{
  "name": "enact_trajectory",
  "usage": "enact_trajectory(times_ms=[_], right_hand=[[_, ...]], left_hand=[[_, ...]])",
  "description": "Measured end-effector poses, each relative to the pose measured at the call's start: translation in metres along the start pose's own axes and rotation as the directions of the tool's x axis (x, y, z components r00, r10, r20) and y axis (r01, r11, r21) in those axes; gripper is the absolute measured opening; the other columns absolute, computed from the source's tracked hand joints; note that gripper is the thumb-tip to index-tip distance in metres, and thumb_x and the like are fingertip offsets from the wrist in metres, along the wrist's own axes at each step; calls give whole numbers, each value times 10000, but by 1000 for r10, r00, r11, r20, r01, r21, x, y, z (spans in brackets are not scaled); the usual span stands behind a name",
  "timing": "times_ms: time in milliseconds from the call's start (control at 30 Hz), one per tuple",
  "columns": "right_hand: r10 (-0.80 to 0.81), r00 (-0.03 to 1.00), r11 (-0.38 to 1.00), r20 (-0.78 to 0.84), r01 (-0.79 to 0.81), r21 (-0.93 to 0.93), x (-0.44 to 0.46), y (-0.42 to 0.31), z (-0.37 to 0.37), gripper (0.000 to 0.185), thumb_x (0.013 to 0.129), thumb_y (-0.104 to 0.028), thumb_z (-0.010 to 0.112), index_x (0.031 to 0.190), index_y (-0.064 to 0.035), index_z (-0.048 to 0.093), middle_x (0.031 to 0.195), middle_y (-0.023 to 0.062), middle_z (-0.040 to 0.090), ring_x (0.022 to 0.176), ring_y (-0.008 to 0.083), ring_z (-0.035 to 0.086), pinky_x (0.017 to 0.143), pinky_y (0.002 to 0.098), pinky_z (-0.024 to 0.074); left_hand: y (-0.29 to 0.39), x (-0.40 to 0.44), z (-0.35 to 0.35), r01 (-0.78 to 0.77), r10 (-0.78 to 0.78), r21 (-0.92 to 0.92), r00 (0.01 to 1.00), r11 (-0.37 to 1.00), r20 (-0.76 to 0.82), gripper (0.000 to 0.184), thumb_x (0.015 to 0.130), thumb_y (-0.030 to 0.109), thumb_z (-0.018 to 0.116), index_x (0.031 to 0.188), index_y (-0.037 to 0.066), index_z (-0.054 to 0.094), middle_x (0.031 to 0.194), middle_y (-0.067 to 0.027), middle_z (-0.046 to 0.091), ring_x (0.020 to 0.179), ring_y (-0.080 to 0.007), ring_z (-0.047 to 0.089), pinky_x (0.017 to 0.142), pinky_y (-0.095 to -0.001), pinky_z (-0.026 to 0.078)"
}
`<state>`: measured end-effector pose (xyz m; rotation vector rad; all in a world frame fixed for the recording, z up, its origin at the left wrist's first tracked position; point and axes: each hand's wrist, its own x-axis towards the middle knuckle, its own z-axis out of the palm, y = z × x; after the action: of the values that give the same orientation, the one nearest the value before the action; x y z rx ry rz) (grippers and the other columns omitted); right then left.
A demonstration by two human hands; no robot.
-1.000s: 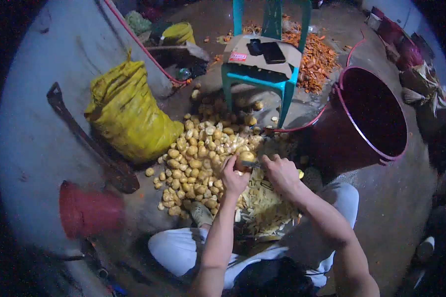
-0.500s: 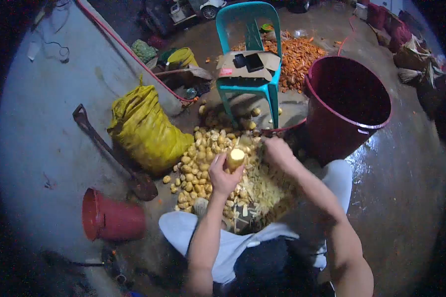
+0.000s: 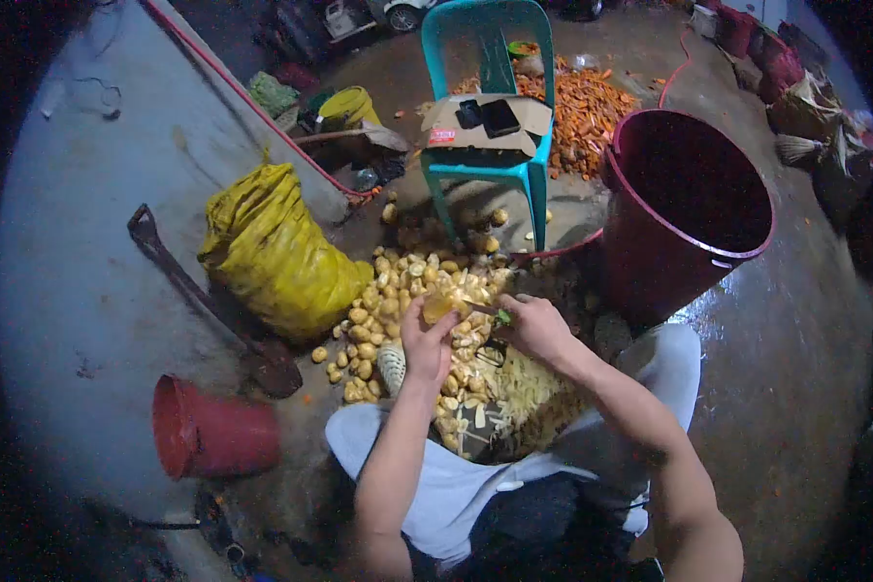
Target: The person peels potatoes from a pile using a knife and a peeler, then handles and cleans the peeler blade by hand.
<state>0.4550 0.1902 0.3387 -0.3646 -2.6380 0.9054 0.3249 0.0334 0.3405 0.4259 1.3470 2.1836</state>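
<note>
My left hand [image 3: 427,347] is closed around a yellowish potato [image 3: 438,308] above the pile. In my right hand [image 3: 541,332] is a small knife [image 3: 480,308] with a bit of green by the fingers. Its thin blade points left toward the potato; whether it touches is too blurred to tell. Beneath both hands spreads a heap of potatoes [image 3: 364,335] on the floor. Pale peelings or strips [image 3: 538,393] lie at the heap's right side, below my right hand and between my legs.
A yellow sack [image 3: 281,257] leans left of the heap, beside a shovel [image 3: 189,276] and a red bucket [image 3: 223,427]. A large dark-red bin [image 3: 669,276] stands right. A teal chair [image 3: 538,194] bears cardboard and dark devices. Orange pieces [image 3: 592,107] are piled behind it.
My right hand has come in from the far right toward the potato, bringing the knife beside it. The potato has been turned, so its pale cut end no longer faces me.
</note>
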Motion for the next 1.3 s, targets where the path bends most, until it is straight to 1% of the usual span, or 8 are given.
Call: enact_trajectory(times_ms=[200, 533, 633, 867, 900, 967, 1167, 1300], right_hand=[[40, 999, 998, 33, -38, -59, 7, -5, 8, 419, 785, -215, 677, 1172, -119, 548, 980, 195, 621, 821, 413, 641, 705, 495, 529], [71, 997, 983, 22, -67, -170, 17, -3, 0, 372, 765, -94, 616, 1129, -101, 542, 953, 192, 618, 794, 409, 646, 688, 496, 533], [140, 987, 990, 78, -137, -39, 30, 34, 3, 357, 737, -80, 631, 1092, -85, 592, 890, 224, 644, 841, 422, 642, 729, 496, 533], [157, 986, 986, 47, -154, -71, 8, 35, 0, 498, 715, -51, 646, 1204, -121, 582, 858, 244, 645, 839, 429, 641, 747, 487, 533], [192, 976, 980, 103, -184, -79, 7, 38, 2, 489, 732, -73, 654, 1212, -122, 572, 878, 248, 642, 864, 428, 636, 760, 488, 530], [216, 965, 975, 152, -203, -95, 9, 37, -4, 482, 749, -94, 661, 1220, -124, 562, 897, 252, 639, 889, 426, 632, 773, 490, 527], [283, 958, 959, 35, -283, -16, -8, 36, 6, 400, 867, -179, 612, 1217, -13, 511, 980, 273, 605, 938, 444, 598, 819, 494, 502], [-29, 998, 970, -54, 41, 238, -6, 44, 11, 294, 917, -215, 584, 1109, 5, 553, 881, 249, 585, 892, 388, 594, 768, 457, 483]], left_hand=[[-16, -3, 9, 59, -54, -230, 998, 971, 30, 428, 810, -59, 620, 1206, 33, 484, 1132, -94, 598, 1075, -228, 581, 972, -381, 466], [-11, -5, 14, 7, 0, -64, 995, 998, 99, 475, 795, -62, 642, 1243, -9, 496, 1175, -116, 596, 1107, -247, 576, 994, -403, 456], [1, -10, 27, 70, -61, -70, 991, 995, 121, 511, 769, -48, 688, 1243, -12, 501, 1173, -113, 597, 1111, -248, 574, 988, -398, 462], [6, -10, 22, 116, -21, -442, 977, 890, 213, 639, 816, 194, 724, 1366, 82, 418, 1277, -119, 538, 1136, -275, 552, 974, -454, 474], [-12, -6, 6, 252, -240, -532, 966, 809, 93, 611, 866, 227, 669, 1379, 55, 385, 1323, -147, 501, 1153, -302, 534, 958, -454, 485], [-30, -6, -5, 292, -326, -612, 944, 735, 58, 510, 917, 198, 601, 1376, 87, 410, 1269, -159, 528, 1153, -314, 532, 941, -441, 496], [-2, -7, 10, 298, -210, -688, 954, 662, 212, 548, 905, 258, 616, 1340, -4, 409, 1282, -204, 503, 1163, -325, 519, 948, -415, 477], [5, -4, 7, 255, -276, -388, 961, 886, 1, 491, 965, 350, 523, 1296, -3, 446, 1220, -170, 547, 1080, -309, 565, 957, -410, 466]])
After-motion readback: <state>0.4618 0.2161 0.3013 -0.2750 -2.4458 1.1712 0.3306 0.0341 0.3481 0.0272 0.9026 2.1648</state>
